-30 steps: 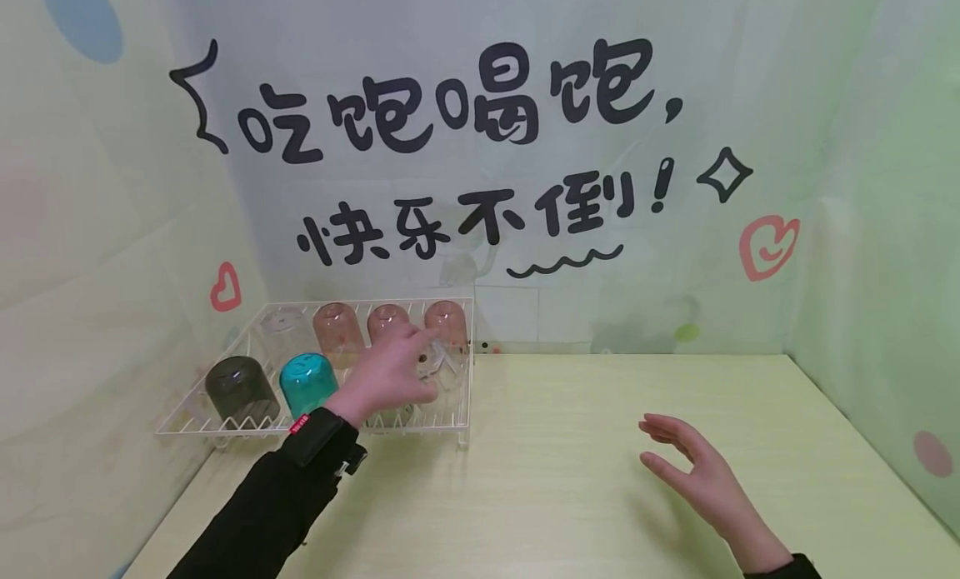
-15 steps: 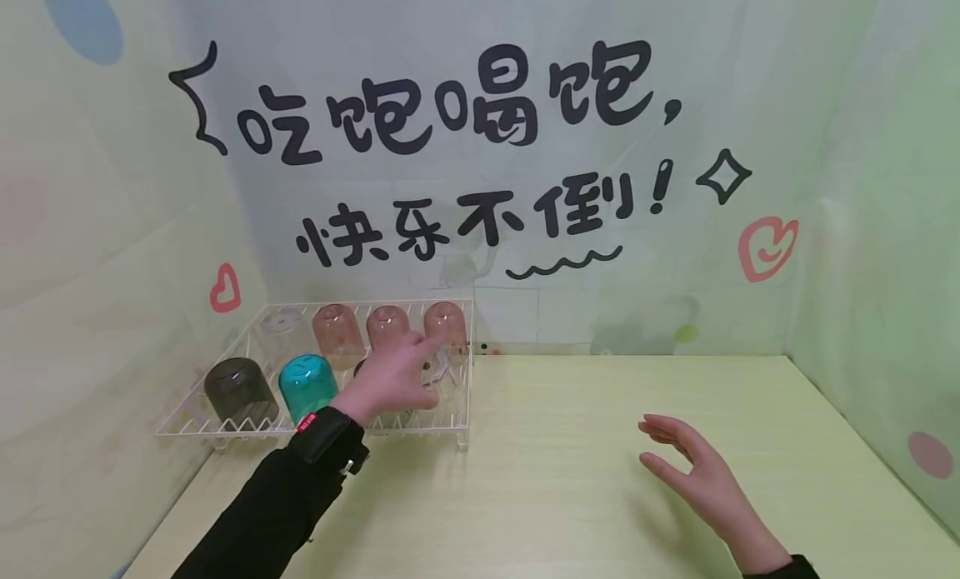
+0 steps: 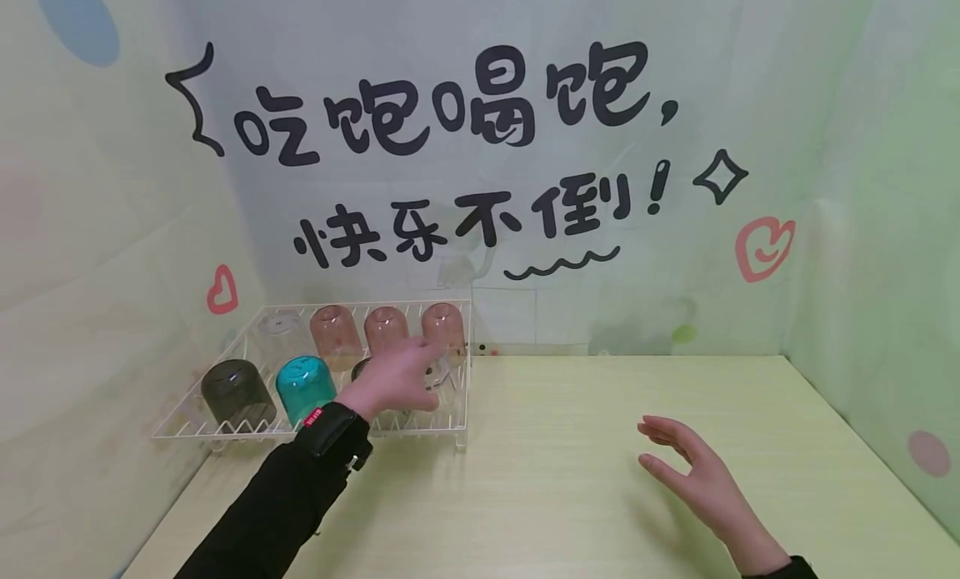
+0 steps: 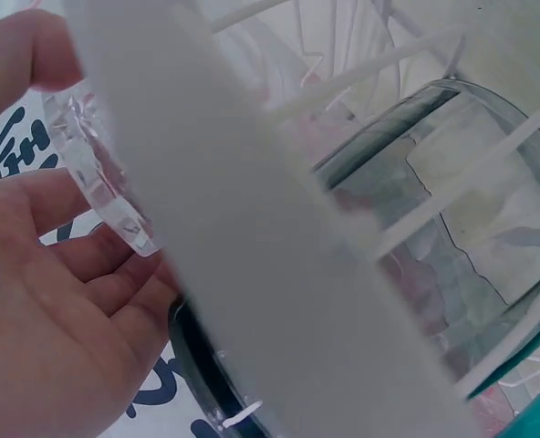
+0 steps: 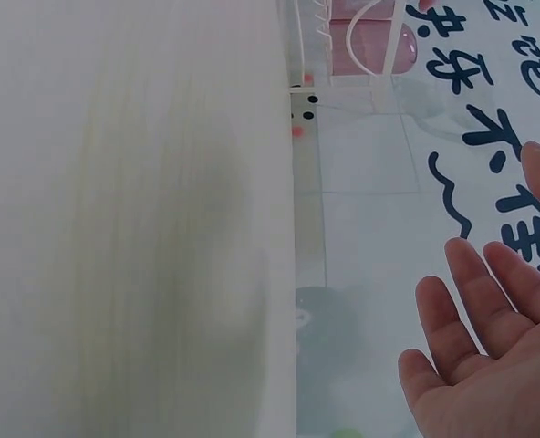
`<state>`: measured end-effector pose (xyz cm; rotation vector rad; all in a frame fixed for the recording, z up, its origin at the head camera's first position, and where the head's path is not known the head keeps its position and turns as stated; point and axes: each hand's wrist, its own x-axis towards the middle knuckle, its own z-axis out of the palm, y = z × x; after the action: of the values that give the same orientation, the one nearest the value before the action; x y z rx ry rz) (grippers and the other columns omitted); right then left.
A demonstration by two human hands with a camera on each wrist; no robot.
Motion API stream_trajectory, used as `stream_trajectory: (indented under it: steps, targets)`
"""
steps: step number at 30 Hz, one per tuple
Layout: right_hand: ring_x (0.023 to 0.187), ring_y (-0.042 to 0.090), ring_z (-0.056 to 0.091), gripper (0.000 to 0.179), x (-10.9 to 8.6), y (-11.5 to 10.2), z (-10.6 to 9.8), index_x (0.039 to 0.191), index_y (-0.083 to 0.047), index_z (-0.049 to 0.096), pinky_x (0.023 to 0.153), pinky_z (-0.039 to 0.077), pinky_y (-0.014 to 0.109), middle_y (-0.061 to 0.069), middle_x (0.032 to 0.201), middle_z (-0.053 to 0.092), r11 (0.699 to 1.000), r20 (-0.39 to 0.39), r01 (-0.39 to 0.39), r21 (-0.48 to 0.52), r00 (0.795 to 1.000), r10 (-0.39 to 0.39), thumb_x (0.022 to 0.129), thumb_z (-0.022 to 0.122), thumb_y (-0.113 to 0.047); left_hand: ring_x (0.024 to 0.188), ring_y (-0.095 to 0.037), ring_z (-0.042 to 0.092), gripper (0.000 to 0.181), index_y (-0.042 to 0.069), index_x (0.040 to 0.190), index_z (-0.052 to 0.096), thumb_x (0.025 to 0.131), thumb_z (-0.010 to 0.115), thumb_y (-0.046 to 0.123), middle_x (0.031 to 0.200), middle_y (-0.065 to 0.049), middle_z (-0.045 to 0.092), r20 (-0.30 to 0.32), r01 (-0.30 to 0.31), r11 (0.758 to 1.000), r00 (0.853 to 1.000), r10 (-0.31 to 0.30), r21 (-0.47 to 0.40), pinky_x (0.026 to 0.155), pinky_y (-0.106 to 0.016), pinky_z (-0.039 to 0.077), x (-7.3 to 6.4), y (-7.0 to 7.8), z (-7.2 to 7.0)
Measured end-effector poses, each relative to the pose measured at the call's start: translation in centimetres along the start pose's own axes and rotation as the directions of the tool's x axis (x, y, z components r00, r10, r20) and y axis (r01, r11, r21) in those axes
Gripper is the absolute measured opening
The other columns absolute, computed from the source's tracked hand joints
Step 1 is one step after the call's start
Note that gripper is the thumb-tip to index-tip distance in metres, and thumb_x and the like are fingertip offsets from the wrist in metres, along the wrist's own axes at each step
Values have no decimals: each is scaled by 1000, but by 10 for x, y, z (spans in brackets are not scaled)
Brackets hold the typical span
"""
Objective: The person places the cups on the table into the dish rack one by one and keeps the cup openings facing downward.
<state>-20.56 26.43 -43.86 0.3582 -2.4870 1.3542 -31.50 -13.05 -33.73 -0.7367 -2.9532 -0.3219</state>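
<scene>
My left hand reaches over the front right of a white wire drying rack. Its thumb and fingers hold a clear faceted drinking glass by the base, bottom up; a rack bar hides part of the glass in the left wrist view. Close beside the fingers is a dark-tinted glass, mostly covered by the hand in the head view. My right hand hovers above the table at the right, its fingers slightly bent and holding nothing.
Upside down on the rack stand a grey glass, a teal glass, a clear glass and pink glasses along the back. The pale wooden table meets a printed back curtain, with curtains on both sides.
My left hand has shifted down a little at the rack, wrist slightly to the right. My right hand has stayed in place.
</scene>
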Motion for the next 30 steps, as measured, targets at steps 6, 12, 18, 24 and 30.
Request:
stream_trajectory:
  steps: [6, 12, 18, 24, 30]
  targets:
    - [109, 11, 46, 47, 0, 1, 0, 125, -25, 45, 92, 26, 13, -3, 121, 54, 1000, -4, 7, 3, 1000, -7, 82, 63, -31, 58, -14, 43, 62, 18, 121, 48, 62, 67, 22, 76, 0, 46, 15, -19, 1000, 1000, 19, 2, 48, -28, 36, 2, 0, 3]
    - [109, 11, 46, 47, 1, 1, 0, 125, -25, 46, 92, 26, 13, -2, 120, 54, 1000, -4, 1, 1, 1000, -1, 82, 62, -32, 57, -14, 43, 63, 19, 125, 47, 64, 66, 21, 78, -1, 49, 49, -24, 1000, 999, 24, 8, 49, -27, 36, 3, 0, 3]
    - [110, 11, 45, 48, 2, 0, 0, 126, -25, 44, 95, 32, 25, -3, 122, 53, 999, 14, -42, -2, 999, 42, 82, 61, -35, 72, -16, 47, 71, 20, 132, 43, 66, 67, 23, 104, 0, 53, 51, -7, 1000, 999, 7, 6, 57, -28, 40, 3, -1, 5]
    - [110, 12, 45, 49, 3, 0, 0, 126, -25, 44, 95, 32, 43, -3, 122, 53, 999, 17, -37, -3, 999, 37, 82, 61, -36, 81, -15, 47, 72, 21, 132, 41, 66, 69, 32, 109, 2, 52, -2, 1, 999, 1000, -1, 35, 63, -27, 42, 0, 0, 6]
    - [109, 10, 46, 48, 3, -2, 0, 126, -27, 44, 94, 32, 39, -5, 121, 54, 999, -4, -8, -36, 1000, 7, 82, 62, -34, 73, -13, 45, 60, 21, 120, 46, 67, 69, 35, 94, 6, 47, -118, -40, 998, 992, 44, 41, 58, -24, 41, -6, 4, 5]
